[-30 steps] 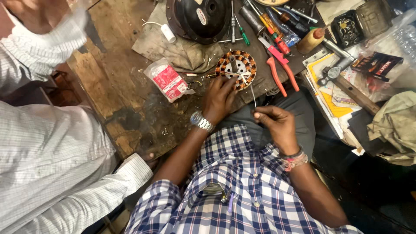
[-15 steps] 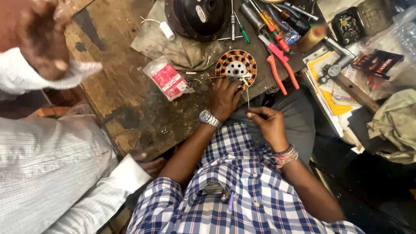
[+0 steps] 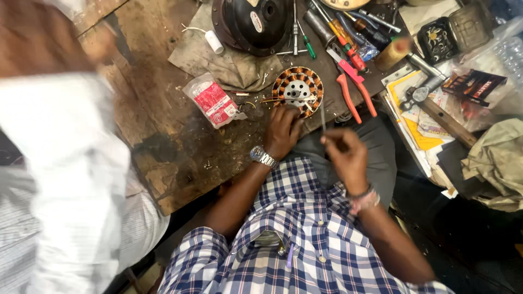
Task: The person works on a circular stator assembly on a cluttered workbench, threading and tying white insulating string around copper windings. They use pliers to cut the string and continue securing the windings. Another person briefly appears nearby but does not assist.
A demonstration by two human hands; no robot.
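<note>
At a scarred wooden table (image 3: 163, 136), my left hand (image 3: 283, 129), a watch at the wrist, lies with bent fingers on the near rim of a round wound stator (image 3: 297, 87) ringed with copper coils; whether it grips the rim or only presses on it, I cannot tell. My right hand (image 3: 344, 155), just near and to the right, is pinched shut on a thin wire (image 3: 322, 117) whose long axis runs almost straight from my fingertips to the stator's right edge on the far side. The left hand is the one on the stator, while the right stays a little apart from it, joined only by the wire. Red-handled pliers (image 3: 355, 92) lie just right of the stator, a red packet (image 3: 213, 102) to its left, and a black motor housing (image 3: 251, 23) on a cloth (image 3: 204, 57) farther off. A co-worker's white sleeve (image 3: 71, 163) blurs the left of the scene.
</note>
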